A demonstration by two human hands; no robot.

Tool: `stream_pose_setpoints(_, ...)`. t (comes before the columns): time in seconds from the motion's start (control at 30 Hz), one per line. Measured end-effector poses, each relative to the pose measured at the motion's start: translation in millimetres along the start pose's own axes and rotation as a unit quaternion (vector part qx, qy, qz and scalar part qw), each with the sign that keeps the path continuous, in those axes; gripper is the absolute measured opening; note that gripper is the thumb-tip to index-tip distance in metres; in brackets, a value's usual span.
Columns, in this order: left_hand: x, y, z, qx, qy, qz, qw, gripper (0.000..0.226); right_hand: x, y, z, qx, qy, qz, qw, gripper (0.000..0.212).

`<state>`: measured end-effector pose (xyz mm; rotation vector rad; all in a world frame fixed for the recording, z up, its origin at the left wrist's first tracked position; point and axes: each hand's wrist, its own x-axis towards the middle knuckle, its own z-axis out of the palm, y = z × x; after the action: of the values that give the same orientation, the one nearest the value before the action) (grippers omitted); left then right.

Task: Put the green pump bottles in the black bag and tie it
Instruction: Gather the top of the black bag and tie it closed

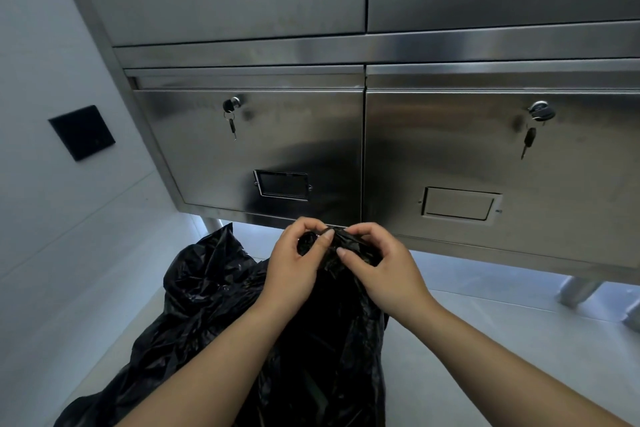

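Two bare hands meet at the gathered neck of the black bag [242,315], which stands on the pale floor [485,357] in the near middle of the scene. Left hand [294,263] and right hand [384,267] each pinch the twisted plastic at the top, fingers closed on it, thumbs almost touching. No green pump bottles can be seen. Just beyond stands a steel cabinet [450,149], with keys [232,121] hanging in its locks.
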<state>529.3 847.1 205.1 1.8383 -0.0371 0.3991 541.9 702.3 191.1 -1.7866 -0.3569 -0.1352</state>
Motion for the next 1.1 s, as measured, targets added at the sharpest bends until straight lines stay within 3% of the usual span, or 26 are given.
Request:
stream_pose_setpoints(0.4, 3.7, -3.0, -8.2, -0.022, 0.021, -0.012, 0.999, 0.006, 6.9, -1.4, -4.7, 0.079, -0.118, 0.018, 0.99, 0.024)
stream_pose_setpoints(0.73, -10.0, -5.9, -1.8, 0.014, -0.064, -0.014, 0.998, 0.019, 5.2, 8.6, -16.8, 0.099, 0.023, 0.033, 0.994, 0.02)
stream_pose_setpoints(0.87, -9.1, -6.6, 0.6, 0.063, -0.065, 0.019, 0.996, 0.01, 3.7, 8.2, -13.7, 0.101, 0.015, 0.026, 0.994, 0.024)
stream_pose_setpoints(1.1, -1.8, -9.7, -7.5, 0.044, 0.018, 0.003, 0.999, 0.008, 4.6, 6.0, -15.6, 0.066, -0.028, 0.016, 0.997, 0.034)
